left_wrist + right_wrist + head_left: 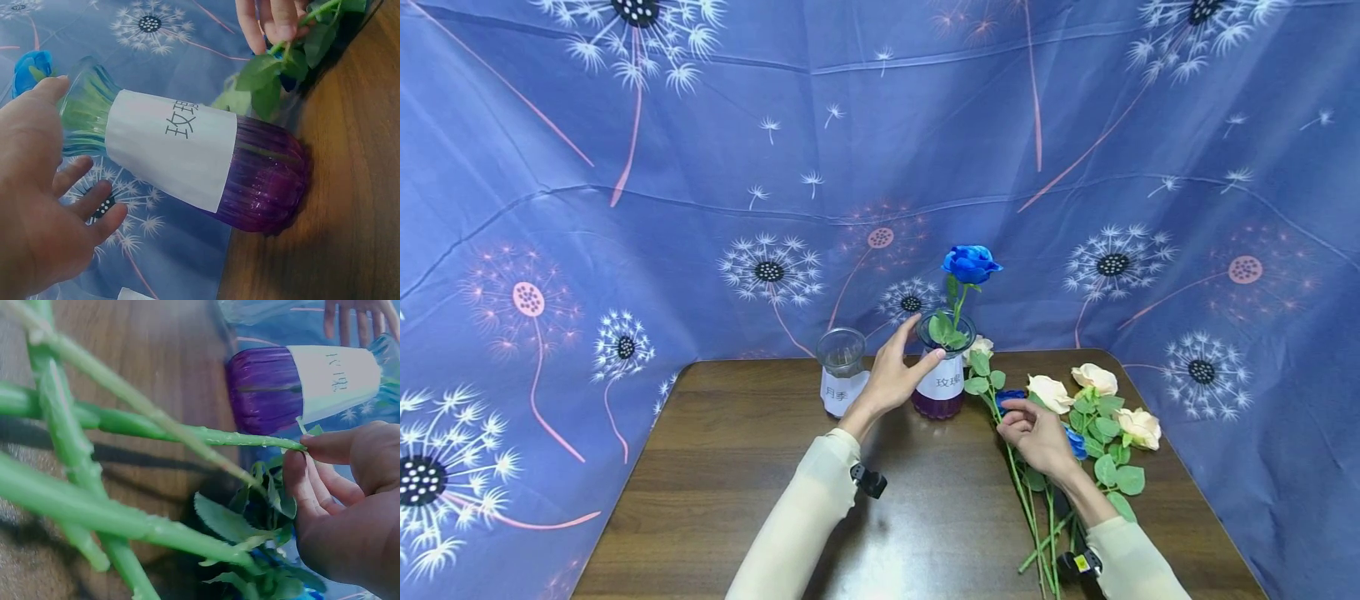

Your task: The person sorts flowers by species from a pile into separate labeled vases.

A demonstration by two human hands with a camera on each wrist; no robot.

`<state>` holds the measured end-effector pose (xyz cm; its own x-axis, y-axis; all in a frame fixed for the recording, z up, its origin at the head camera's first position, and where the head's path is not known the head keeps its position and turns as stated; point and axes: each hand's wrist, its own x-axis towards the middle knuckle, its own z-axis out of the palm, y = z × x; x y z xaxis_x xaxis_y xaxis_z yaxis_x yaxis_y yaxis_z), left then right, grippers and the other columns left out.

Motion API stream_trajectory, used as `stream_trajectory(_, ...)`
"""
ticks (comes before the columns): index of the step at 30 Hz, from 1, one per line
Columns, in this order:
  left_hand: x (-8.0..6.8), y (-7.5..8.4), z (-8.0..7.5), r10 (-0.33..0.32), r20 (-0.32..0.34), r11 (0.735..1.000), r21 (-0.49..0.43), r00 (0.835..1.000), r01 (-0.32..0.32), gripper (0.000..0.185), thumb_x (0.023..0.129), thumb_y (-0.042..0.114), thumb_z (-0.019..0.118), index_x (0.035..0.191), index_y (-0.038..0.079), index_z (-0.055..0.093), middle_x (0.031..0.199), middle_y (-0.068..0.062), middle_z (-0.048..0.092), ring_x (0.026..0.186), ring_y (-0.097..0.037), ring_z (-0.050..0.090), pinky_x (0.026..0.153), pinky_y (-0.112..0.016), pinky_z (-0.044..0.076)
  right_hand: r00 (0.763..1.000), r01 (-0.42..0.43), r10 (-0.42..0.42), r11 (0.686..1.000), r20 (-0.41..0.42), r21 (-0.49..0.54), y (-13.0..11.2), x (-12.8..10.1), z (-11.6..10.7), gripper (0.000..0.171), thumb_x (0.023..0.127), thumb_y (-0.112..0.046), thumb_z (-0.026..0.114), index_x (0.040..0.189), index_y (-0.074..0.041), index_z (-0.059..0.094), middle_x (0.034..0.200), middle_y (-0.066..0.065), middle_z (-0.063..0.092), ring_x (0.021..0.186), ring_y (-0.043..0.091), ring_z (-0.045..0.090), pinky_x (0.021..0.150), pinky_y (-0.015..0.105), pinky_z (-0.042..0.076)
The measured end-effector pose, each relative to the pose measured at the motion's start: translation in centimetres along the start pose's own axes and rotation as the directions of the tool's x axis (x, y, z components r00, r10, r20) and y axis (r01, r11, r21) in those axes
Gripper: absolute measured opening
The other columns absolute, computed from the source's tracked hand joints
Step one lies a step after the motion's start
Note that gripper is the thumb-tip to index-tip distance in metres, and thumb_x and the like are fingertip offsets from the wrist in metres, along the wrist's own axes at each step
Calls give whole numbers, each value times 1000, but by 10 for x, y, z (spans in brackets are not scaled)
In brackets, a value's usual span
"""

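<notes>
My left hand (895, 371) is at the neck of a glass vase (269, 169) with purple liquid and a white label. Its thumb lies at the rim in the left wrist view, the other fingers extended beside the neck. One blue rose (972, 264) stands upright in this vase. To the right, my right hand (1036, 435) pinches a green stem (250, 441) between thumb and fingertips. That stem runs up to leaves and a cream rose (979, 348) beside the vase, its bloom partly hidden behind the leaves.
A second labelled glass vase (841, 354) stands left of the purple one. Several cream roses (1141, 427) and blue roses (1075, 442) lie on the right of the wooden table (715, 492), stems crossing toward the front. A blue dandelion-print cloth (700, 275) hangs behind.
</notes>
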<state>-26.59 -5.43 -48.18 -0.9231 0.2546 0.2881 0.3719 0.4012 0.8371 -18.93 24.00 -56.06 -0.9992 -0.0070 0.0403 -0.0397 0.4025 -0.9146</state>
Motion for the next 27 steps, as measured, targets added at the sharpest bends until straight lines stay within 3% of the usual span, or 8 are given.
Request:
stream_trajectory(5, 1, 2, -1, 18, -11, 1000, 8, 1000, -18, 88, 105, 50, 76, 177, 17, 37, 175, -14, 52, 161, -41, 53, 134, -60, 42, 999, 6, -4, 998, -36, 70, -12, -8, -4, 47, 97, 5, 79, 142, 12, 66, 97, 0, 75, 76, -4, 66, 64, 15, 53)
stream_trajectory(14, -3, 3, -5, -6, -32, 1000, 1, 999, 6, 88, 102, 54, 79, 176, 29, 39, 171, -12, 56, 158, -38, 55, 130, -61, 46, 991, 57, -37, 987, -127, 152, -29, -22, -15, 47, 100, 4, 79, 145, 9, 66, 99, 2, 78, 83, -5, 72, 72, 13, 58)
stream_trajectory(17, -5, 3, -9, 7, -38, 1000, -6, 999, -7, 88, 101, 54, 79, 176, 29, 39, 172, -10, 56, 159, -41, 53, 130, -63, 45, 979, 106, -75, 981, -191, 160, -34, -27, -19, 46, 99, 5, 80, 142, 9, 67, 97, 0, 78, 81, -6, 72, 72, 12, 57)
stream_trajectory(27, -13, 16, -40, 78, -90, 997, 23, 993, -76, 90, 101, 49, 82, 176, 26, 38, 174, -5, 55, 161, -28, 53, 134, -56, 43, 925, 233, -160, 956, -346, 181, -63, -37, -32, 44, 95, 14, 79, 138, 15, 67, 97, -14, 75, 82, -7, 73, 77, 8, 60)
